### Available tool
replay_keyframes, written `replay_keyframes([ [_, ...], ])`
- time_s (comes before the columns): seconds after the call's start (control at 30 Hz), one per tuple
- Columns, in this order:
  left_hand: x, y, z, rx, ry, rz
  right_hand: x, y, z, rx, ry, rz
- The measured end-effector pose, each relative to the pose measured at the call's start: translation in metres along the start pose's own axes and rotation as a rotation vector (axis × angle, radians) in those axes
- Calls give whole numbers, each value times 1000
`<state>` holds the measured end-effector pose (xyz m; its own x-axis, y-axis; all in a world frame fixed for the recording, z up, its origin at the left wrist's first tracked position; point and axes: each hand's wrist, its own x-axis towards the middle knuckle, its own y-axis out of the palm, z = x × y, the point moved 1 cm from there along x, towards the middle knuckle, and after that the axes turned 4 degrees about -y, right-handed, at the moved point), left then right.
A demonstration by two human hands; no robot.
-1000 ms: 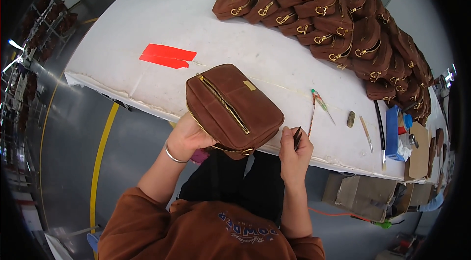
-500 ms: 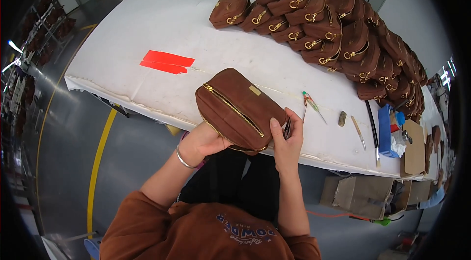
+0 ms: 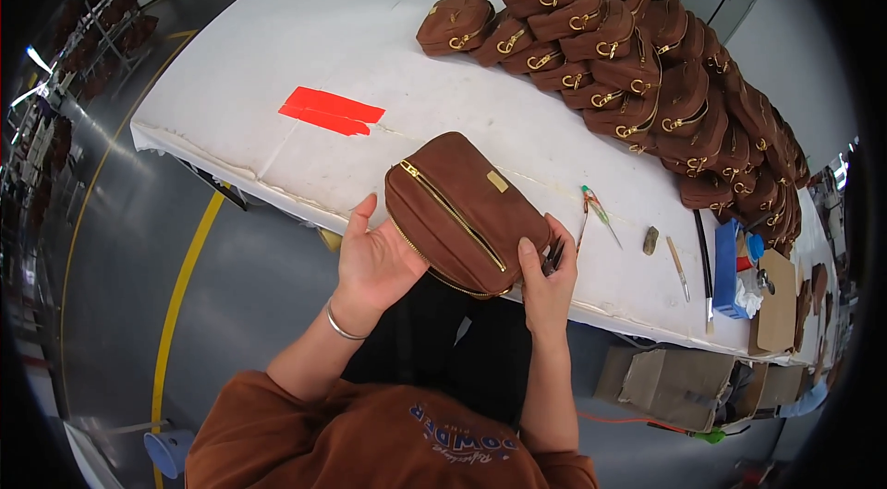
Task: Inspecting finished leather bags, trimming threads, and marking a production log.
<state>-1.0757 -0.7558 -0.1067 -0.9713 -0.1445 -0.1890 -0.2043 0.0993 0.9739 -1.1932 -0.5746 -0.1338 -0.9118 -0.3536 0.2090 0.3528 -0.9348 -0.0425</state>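
Note:
A brown leather pouch [image 3: 467, 212], with a gold zipper across its front and a small gold plate, is tilted over the table's near edge. My right hand [image 3: 548, 281] grips its right end, thumb on the front; a small dark tool, its kind unclear, is tucked in the same hand. At the pouch's lower left edge, my left hand [image 3: 381, 258] is open with palm up and thumb spread. Its fingertips lie at or just behind that edge, and whether they touch is hidden.
Many similar brown pouches [image 3: 637, 73] are piled at the back right of the white table [image 3: 249, 36]. Red tape [image 3: 333, 110] lies left. To the right are green-handled snips [image 3: 601, 212], a dark lump [image 3: 650, 241], a thin tool [image 3: 679, 267], a brush [image 3: 707, 277] and a blue bin [image 3: 728, 272].
My left hand has drawn back from under the pouch and opened, thumb lifted. The right hand keeps its grip on the pouch. The whole view has shifted slightly.

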Motion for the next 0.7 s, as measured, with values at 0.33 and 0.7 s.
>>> replay_keyframes([
  [0.33, 12, 3, 6, 165, 80, 63, -7, -10, 0, 278, 7, 86],
  [0.7, 6, -3, 4, 318, 82, 169, -9, -17, 11, 280, 78, 193],
])
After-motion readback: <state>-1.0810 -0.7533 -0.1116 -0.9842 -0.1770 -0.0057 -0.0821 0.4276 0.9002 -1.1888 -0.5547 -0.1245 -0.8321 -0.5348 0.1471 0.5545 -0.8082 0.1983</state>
